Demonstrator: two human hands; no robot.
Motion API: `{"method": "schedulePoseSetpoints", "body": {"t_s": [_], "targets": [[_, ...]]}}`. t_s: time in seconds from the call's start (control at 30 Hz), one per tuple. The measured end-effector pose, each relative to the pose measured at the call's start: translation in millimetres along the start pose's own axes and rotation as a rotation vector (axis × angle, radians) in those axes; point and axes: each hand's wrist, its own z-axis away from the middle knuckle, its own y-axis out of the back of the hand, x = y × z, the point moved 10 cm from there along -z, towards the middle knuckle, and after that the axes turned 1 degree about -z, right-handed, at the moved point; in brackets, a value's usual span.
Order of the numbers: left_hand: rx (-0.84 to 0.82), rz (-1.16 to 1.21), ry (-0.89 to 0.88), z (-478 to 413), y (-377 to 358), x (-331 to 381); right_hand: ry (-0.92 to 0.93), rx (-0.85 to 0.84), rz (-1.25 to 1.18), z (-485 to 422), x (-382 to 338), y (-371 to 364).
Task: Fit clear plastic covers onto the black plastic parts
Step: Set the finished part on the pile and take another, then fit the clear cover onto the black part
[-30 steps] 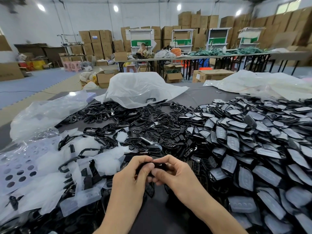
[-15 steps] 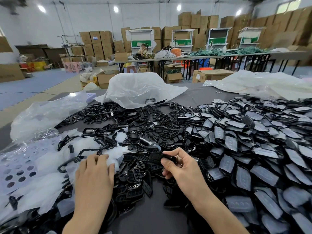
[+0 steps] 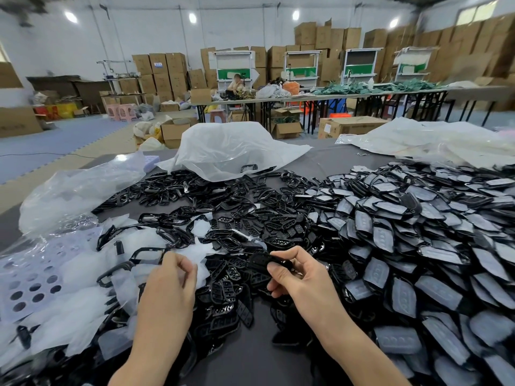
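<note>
Starting at your left, the clear plastic covers lie in a loose heap on the desk, within easy reach of the hand that feeds them. Your left hand has its fingers pinched together on one cover at the edge of that heap, though the film is so pale that I cannot be sure it is a single piece. Bare black plastic parts are spread in the middle, straight ahead. Your right hand is clamped on one black part, raised off the pile and turned toward the left, probably so the cover can go on. Finished pieces, black with a greyish face, are banked to the right, kept apart from the unfitted stock. No brand or writing is legible on any part here.
</note>
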Motion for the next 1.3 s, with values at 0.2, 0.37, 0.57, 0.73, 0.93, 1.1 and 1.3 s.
{"method": "schedulePoseSetpoints", "body": {"t_s": [0.2,0.37,0.57,0.73,0.93,1.1,1.3], "targets": [[-0.017,0.152,-0.072,1,-4,16,-0.001,0.013,-0.017,-2,0,2],[0.018,0.175,-0.05,3,-4,12,-0.002,0.023,-0.029,-1,-1,4],[0.038,0.256,0.074,0,2,2,-0.018,0.04,-0.048,1,-2,5],[0.035,0.36,0.127,1,3,1,-0.033,0.042,-0.066,3,-2,4],[0.04,0.565,0.125,4,-3,10,-0.035,-0.076,-0.174,6,-9,-9],[-0.196,0.636,0.024,17,-32,40,-0.06,-0.196,-0.229,14,-10,-31],[-0.374,0.638,0.007,27,-51,48,-0.075,-0.119,-0.362,11,-5,-29]]}}
